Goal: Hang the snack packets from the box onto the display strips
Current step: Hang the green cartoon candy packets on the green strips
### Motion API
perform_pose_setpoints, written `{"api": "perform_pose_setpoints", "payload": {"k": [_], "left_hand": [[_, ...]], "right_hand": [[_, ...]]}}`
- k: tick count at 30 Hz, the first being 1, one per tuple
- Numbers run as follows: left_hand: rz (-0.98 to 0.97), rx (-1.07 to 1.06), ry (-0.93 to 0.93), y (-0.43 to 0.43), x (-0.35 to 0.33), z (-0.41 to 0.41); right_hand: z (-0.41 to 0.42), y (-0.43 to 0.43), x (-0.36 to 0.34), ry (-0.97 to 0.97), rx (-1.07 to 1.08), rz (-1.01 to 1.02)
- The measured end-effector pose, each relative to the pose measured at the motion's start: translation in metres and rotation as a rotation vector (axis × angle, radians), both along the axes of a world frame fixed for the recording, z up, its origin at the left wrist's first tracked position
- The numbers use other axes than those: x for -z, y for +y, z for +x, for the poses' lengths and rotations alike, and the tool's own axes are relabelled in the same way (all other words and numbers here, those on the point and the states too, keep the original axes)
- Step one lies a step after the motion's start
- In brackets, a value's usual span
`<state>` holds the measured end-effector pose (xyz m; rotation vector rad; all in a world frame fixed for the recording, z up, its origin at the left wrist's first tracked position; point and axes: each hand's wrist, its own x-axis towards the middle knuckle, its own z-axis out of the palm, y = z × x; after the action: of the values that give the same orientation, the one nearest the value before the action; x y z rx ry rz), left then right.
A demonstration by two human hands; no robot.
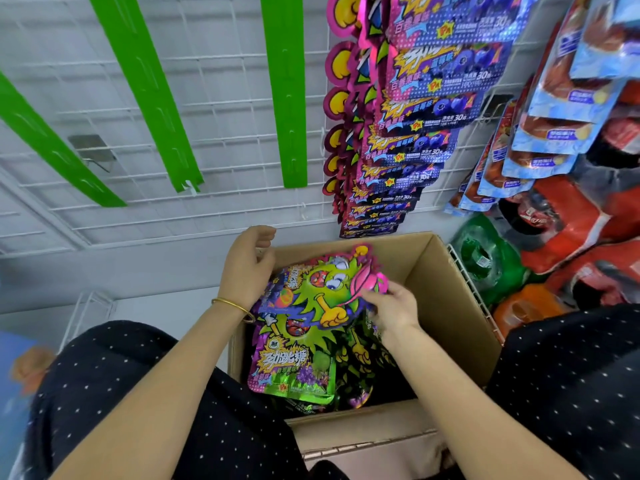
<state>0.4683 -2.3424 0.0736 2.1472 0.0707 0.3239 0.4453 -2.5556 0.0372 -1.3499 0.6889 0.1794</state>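
A white wire wall [214, 109] fills the top of the frame. Green strips [287, 98] hang at the upper left and purple packets [415, 140] at the upper middle. A box [446, 289] sits at the lower middle with green packets [294, 375] inside. The right hand [391, 306] pinches the pink tip of the top packet [318, 292] with its fingers [372, 297]. The left hand [247, 268] is by the box's left rim, fingers loosely curled; I cannot tell if they touch it.
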Motion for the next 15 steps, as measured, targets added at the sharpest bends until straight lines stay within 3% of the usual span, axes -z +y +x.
{"api": "perform_pose_setpoints", "payload": {"k": [4, 7, 12, 15], "left_hand": [[0.017, 0.030, -0.039, -0.002, -0.011, 0.001], [0.079, 0.113, -0.112, -0.009, -0.036, 0.005], [0.380, 0.373, -0.264, -0.042, -0.090, 0.015], [0.473, 0.489, -0.221, -0.066, -0.118, 0.018]], "right_hand": [[0.018, -0.017, -0.053, -0.158, -0.101, -0.043], [0.029, -0.033, -0.085, -0.242, -0.231, -0.191], [0.026, -0.048, -0.144, -0.443, -0.579, -0.547], [0.027, -0.052, -0.178, -0.524, -0.735, -0.555]]}}
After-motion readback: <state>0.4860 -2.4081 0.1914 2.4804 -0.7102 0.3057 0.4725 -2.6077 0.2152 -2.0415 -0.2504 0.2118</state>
